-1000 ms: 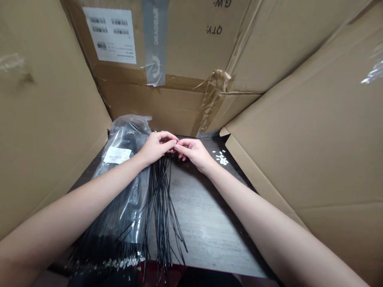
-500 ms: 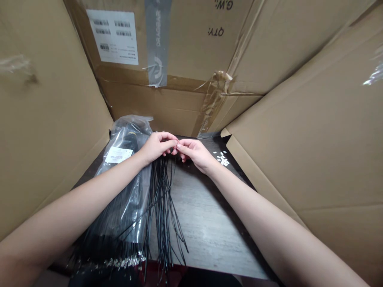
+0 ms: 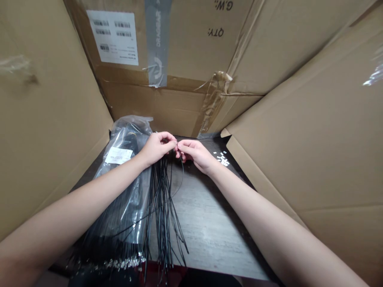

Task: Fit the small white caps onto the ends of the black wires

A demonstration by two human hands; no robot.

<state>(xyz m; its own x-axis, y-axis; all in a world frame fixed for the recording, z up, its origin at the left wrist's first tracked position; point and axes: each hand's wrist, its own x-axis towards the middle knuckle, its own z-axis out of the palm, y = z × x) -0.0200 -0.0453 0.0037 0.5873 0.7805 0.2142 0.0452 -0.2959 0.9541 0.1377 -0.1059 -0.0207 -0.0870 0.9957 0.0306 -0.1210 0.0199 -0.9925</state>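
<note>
My left hand (image 3: 161, 147) and my right hand (image 3: 194, 153) meet fingertip to fingertip above the back of the table. Both are closed in a pinch on a thin black wire (image 3: 182, 171), which curves down from between them. Its end is too small and too covered by fingers to make out. Below my left hand, a loose bunch of black wires (image 3: 163, 199) hangs toward the front edge. Under my left forearm lies a clear plastic bag (image 3: 136, 207) full of black wires, with silvery ends (image 3: 125, 262) spilling out at the front.
Small white pieces (image 3: 222, 158) lie scattered on the dark table (image 3: 206, 223), right of my right hand. Cardboard walls the space at the left (image 3: 44, 119), the right (image 3: 323, 139) and the back (image 3: 185, 56). A white label (image 3: 119, 155) marks the bag.
The wire between my fingertips now bows out to the right below my right hand, where it hung straighter before. My fingers have shifted slightly; the rest looks the same.
</note>
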